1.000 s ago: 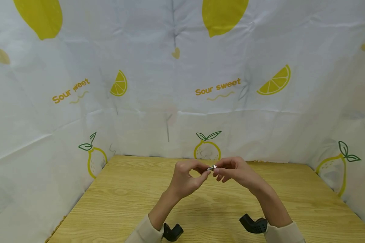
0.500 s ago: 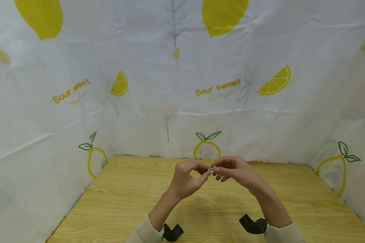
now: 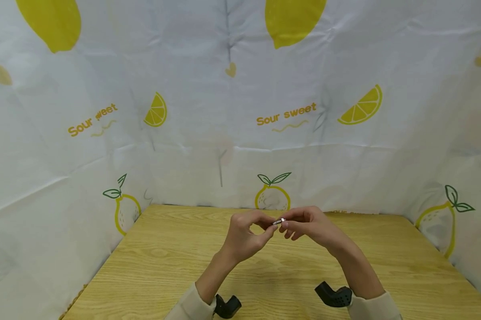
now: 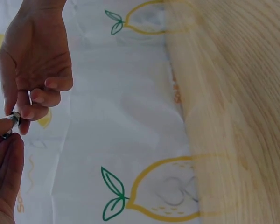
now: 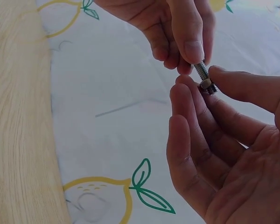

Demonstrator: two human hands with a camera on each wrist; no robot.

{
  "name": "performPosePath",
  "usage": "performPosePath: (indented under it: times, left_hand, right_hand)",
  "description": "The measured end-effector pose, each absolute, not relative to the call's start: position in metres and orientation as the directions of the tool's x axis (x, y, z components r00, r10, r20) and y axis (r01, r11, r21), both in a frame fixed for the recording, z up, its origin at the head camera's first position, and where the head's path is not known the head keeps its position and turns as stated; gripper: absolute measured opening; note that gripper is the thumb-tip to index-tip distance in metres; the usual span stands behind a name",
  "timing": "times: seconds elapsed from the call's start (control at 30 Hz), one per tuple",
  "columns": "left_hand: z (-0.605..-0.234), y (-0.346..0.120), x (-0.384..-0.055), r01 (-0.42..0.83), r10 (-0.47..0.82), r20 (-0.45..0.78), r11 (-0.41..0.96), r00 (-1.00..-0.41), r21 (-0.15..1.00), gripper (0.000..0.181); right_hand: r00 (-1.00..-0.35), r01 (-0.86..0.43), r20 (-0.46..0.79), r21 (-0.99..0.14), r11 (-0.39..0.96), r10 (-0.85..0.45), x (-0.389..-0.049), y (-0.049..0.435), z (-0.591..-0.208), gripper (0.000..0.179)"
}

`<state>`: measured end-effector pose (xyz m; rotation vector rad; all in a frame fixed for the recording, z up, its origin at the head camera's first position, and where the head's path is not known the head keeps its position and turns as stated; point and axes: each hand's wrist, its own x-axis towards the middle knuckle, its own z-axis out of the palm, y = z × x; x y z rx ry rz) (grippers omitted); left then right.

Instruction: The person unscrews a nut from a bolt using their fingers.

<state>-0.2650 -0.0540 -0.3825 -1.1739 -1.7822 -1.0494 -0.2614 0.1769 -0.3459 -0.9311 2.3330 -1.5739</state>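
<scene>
A small silver bolt (image 3: 278, 222) is held up between my two hands above the table. My left hand (image 3: 246, 235) pinches one end of it between thumb and forefinger, hiding that end. In the right wrist view the bolt's threaded shank (image 5: 201, 71) shows, with a hex nut (image 5: 206, 84) near its far end and a short dark tip beyond. My right hand (image 3: 316, 227) has its thumb and forefinger at the nut, pinching it from both sides; its other fingers are loosely bent. In the left wrist view the metal (image 4: 14, 118) is mostly covered by fingertips.
A wooden table (image 3: 164, 266) lies beneath the hands. White curtain (image 3: 192, 169) with lemon prints surrounds its back and sides. Black camera mounts, one on the left wrist (image 3: 227, 306) and one on the right wrist (image 3: 333, 295), stick out over the table.
My right fingertips shift slightly about the nut, covering it half a second ago and showing more of it now. The left hand and the bolt stay in nearly the same place.
</scene>
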Motion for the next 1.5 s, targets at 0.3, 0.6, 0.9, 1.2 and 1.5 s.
performPosePath:
  times: [0.3,0.6,0.9,1.2,1.5]
  left_hand:
    - [-0.3836,-0.0551,-0.2660,0.941,0.330,0.895,0.259,-0.299,0.219,0.009]
    - [-0.3836,-0.0554,-0.2664,0.943,0.337,0.895,0.254,-0.293,0.213,0.010]
    - [-0.3844,-0.0548,-0.2667,0.944,0.332,0.897,0.253,-0.291,0.213,0.010]
    - [-0.3847,-0.0543,-0.2675,0.942,0.332,0.896,0.256,-0.295,0.215,0.011]
    - [-0.3856,-0.0557,-0.2677,0.937,0.325,0.893,0.262,-0.311,0.231,0.008]
  right_hand:
    - [-0.790,-0.400,0.204,-0.886,0.233,-0.578,-0.2627,0.1734,-0.3483,0.032]
    - [-0.788,-0.397,0.201,-0.888,0.231,-0.582,-0.2623,0.1738,-0.3490,0.033]
    - [-0.789,-0.386,0.179,-0.889,0.246,-0.588,-0.2621,0.1754,-0.3479,0.034]
    - [-0.775,-0.389,0.192,-0.896,0.214,-0.602,-0.2633,0.1760,-0.3476,0.034]
    - [-0.784,-0.379,0.181,-0.897,0.228,-0.593,-0.2621,0.1738,-0.3468,0.035]
